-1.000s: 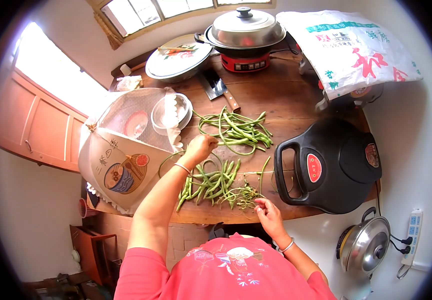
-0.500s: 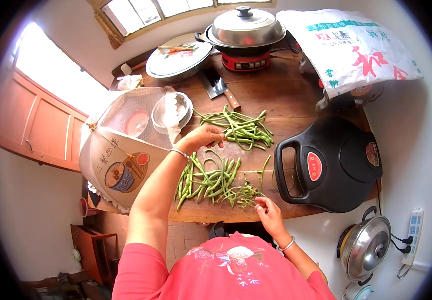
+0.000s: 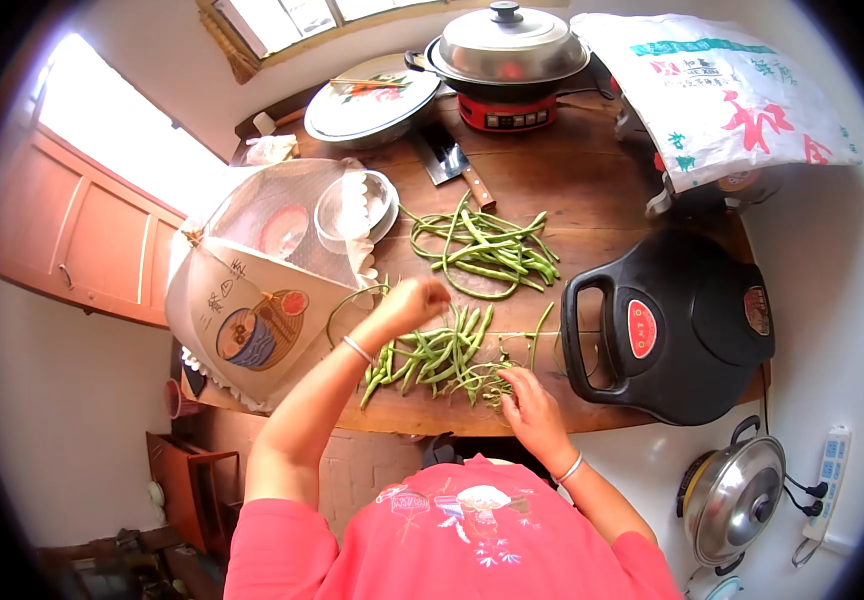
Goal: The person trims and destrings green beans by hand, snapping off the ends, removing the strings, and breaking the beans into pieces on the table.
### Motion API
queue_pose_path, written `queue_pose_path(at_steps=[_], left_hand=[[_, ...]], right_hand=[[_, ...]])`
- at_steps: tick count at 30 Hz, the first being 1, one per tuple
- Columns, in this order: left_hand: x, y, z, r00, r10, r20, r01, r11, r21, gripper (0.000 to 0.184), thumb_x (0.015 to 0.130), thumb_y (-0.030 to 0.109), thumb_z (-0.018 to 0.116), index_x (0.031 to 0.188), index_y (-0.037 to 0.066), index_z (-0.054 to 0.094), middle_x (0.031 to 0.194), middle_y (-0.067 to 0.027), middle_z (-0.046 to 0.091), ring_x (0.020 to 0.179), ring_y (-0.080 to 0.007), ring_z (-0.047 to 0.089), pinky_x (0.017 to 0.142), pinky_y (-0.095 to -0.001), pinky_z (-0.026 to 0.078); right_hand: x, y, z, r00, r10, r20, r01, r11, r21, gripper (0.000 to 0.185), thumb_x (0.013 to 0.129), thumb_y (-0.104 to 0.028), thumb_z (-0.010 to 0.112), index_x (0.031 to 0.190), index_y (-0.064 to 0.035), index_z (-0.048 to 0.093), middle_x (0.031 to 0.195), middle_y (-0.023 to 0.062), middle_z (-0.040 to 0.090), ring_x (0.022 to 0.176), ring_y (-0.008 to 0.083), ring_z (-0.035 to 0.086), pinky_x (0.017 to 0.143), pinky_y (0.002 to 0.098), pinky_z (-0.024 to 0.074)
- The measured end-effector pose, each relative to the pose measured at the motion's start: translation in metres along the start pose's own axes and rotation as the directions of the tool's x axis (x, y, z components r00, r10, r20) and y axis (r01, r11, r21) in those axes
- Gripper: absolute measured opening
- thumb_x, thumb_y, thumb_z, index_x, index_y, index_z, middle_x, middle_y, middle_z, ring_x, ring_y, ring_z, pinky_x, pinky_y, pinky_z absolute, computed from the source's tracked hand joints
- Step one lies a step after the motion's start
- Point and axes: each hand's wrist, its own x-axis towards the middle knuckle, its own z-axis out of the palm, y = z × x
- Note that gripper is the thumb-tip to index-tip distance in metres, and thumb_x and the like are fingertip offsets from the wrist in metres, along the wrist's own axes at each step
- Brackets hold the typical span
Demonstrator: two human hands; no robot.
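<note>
My left hand point(image 3: 416, 304) is closed in a pinch above the table, between two heaps of green beans. A long green bean point(image 3: 340, 305) curves out on the left of that wrist; whether the fingers hold it is hidden by the hand. The farther heap of long beans point(image 3: 492, 250) lies beyond the hand. Nearer me is a heap of shorter bean pieces point(image 3: 437, 358), partly behind my left forearm. My right hand point(image 3: 534, 408) rests low by the table's front edge, fingers drawn together beside a small pile of bean trimmings point(image 3: 493, 383); what its fingertips hold is too small to see.
A black electric griddle point(image 3: 687, 325) stands at the right. On the left is a mesh food cover point(image 3: 252, 280) over bowls. Behind the beans lie a cleaver point(image 3: 479, 188), a lidded enamel basin point(image 3: 372, 105) and a lidded pan point(image 3: 507, 50) on a red cooker.
My left hand has come down and nearer me from the far heap, and a curved bean now shows left of its wrist. My right hand has shifted slightly up and left. The view has tilted slightly.
</note>
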Motion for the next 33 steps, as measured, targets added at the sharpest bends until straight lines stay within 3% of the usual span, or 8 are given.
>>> queue_pose_path(at_steps=[2,9,15,20,24,26,29,33], left_hand=[[-0.020,0.003,0.018,0.996,0.083,0.042,-0.085,0.995,0.043,0.019,0.076,0.013,0.071,0.092,0.002,0.070,0.083,-0.0153,0.068,0.076,-0.0302,0.067,0.070,-0.0387,0.053],[-0.056,0.019,0.053,0.996,0.075,-0.051,-0.055,0.949,0.309,0.038,0.074,0.014,0.075,0.110,0.010,0.065,0.091,-0.0124,0.061,0.091,-0.0320,0.060,0.079,-0.0416,0.049],[-0.060,0.014,0.063,0.995,0.073,-0.074,-0.041,0.930,0.365,0.032,0.079,0.011,0.067,0.111,0.010,0.065,0.090,-0.0140,0.060,0.091,-0.0333,0.059,0.081,-0.0432,0.048],[-0.059,0.008,0.068,0.981,0.062,-0.184,-0.024,0.979,0.201,0.025,0.082,0.012,0.065,0.106,0.007,0.068,0.087,-0.0156,0.060,0.084,-0.0341,0.060,0.077,-0.0441,0.049],[-0.060,0.014,0.067,0.979,-0.049,-0.197,0.063,0.996,0.065,0.024,0.083,0.014,0.067,0.106,0.007,0.069,0.088,-0.0147,0.062,0.078,-0.0301,0.062,0.073,-0.0397,0.050],[-0.059,0.009,0.071,0.961,-0.161,-0.223,0.133,0.981,-0.139,0.021,0.084,0.010,0.068,0.104,0.004,0.068,0.085,-0.0098,0.063,0.072,-0.0206,0.061,0.068,-0.0330,0.050],[-0.059,-0.002,0.078,0.942,-0.268,-0.201,0.167,0.895,-0.414,0.017,0.083,0.007,0.068,0.099,0.002,0.064,0.090,-0.0109,0.065,0.081,-0.0212,0.064,0.077,-0.0321,0.050],[-0.066,0.003,0.073,0.929,-0.202,-0.310,0.008,0.848,-0.529,0.022,0.083,0.003,0.067,0.099,0.003,0.052,0.085,-0.0040,0.061,0.080,-0.0120,0.058,0.074,-0.0274,0.048]], right_hand=[[0.011,-0.003,0.006,0.995,-0.085,0.060,0.086,0.996,-0.023,0.047,0.081,-0.004,0.065,0.126,-0.0075,0.053,0.122,0.0156,0.056,0.100,0.0354,0.061,0.082,0.0411,0.0513],[0.027,0.012,0.029,0.979,-0.171,0.110,0.190,0.961,-0.202,0.045,0.078,-0.008,0.067,0.121,-0.0077,0.054,0.120,0.0106,0.057,0.099,0.0301,0.061,0.079,0.0393,0.0531],[0.019,0.027,0.011,0.967,-0.130,0.221,0.186,0.949,-0.256,0.014,0.080,-0.006,0.063,0.094,-0.0047,0.061,0.098,0.0108,0.059,0.092,0.0309,0.059,0.076,0.0404,0.0507],[0.003,0.034,-0.006,0.990,-0.135,0.035,0.140,0.953,-0.269,0.007,0.080,-0.001,0.057,0.086,-0.0013,0.060,0.095,0.0120,0.058,0.090,0.0318,0.058,0.076,0.0415,0.0501],[-0.013,0.036,-0.011,0.998,-0.062,-0.012,0.056,0.952,-0.300,0.019,0.079,0.002,0.060,0.098,0.0007,0.061,0.105,0.0147,0.058,0.095,0.0325,0.057,0.082,0.0407,0.0490],[-0.017,0.030,-0.011,0.997,-0.076,-0.020,0.064,0.936,-0.347,0.025,0.079,0.001,0.060,0.104,0.0003,0.060,0.110,0.0148,0.057,0.096,0.0325,0.057,0.083,0.0404,0.0490],[-0.019,0.018,-0.012,0.996,-0.091,-0.015,0.078,0.923,-0.377,0.035,0.080,0.001,0.061,0.115,-0.0012,0.057,0.117,0.0146,0.056,0.099,0.0334,0.057,0.085,0.0410,0.0488],[-0.015,-0.001,-0.012,0.996,-0.086,0.016,0.087,0.950,-0.301,0.039,0.080,0.001,0.062,0.118,-0.0033,0.056,0.121,0.0136,0.056,0.105,0.0335,0.058,0.087,0.0407,0.0494]])
